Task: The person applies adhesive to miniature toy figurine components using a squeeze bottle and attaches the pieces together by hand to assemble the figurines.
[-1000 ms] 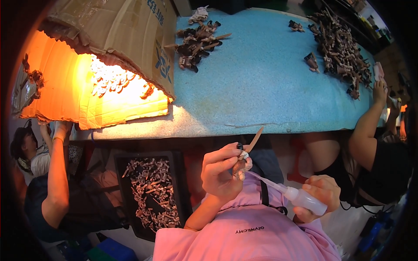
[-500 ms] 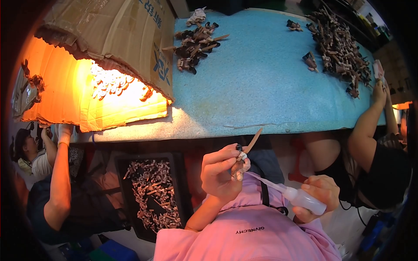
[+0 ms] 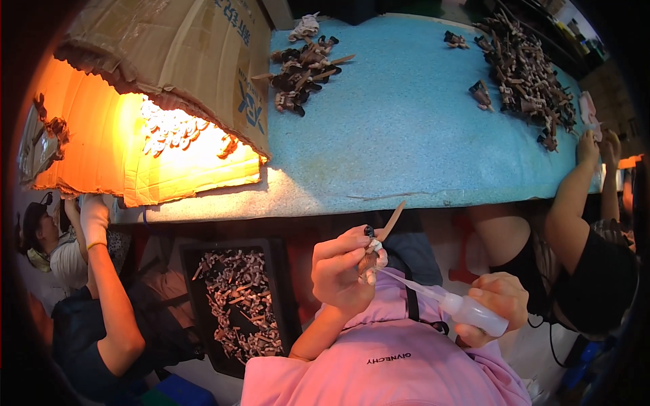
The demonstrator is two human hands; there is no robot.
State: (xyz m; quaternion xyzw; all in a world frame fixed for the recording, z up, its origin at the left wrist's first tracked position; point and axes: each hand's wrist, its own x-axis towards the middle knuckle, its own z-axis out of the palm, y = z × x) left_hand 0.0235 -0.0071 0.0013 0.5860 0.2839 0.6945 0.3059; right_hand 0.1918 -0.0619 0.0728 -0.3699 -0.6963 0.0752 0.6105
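Observation:
In front of my chest, my left hand (image 3: 338,267) pinches a small figurine (image 3: 369,260) with a dark head and a long tan blade-like piece (image 3: 393,220) that sticks up and away from me. My right hand (image 3: 502,301) is wrapped round a translucent squeeze bottle (image 3: 479,314) with a long thin nozzle. The nozzle tip points left and lies close by the figurine's lower end; whether they touch I cannot tell.
A blue-covered table (image 3: 379,115) bears a small figurine pile (image 3: 305,71) and a larger figurine pile (image 3: 528,81). A lit cardboard box (image 3: 169,68) stands at the left, sheltering small parts. A black tray (image 3: 186,298) of small figurines lies below. Co-workers sit on both sides.
My hands stay nearly in place, with the figurine turned slightly. The left co-worker's arm has shifted, and the right co-worker's hands have moved a little at the table's edge.

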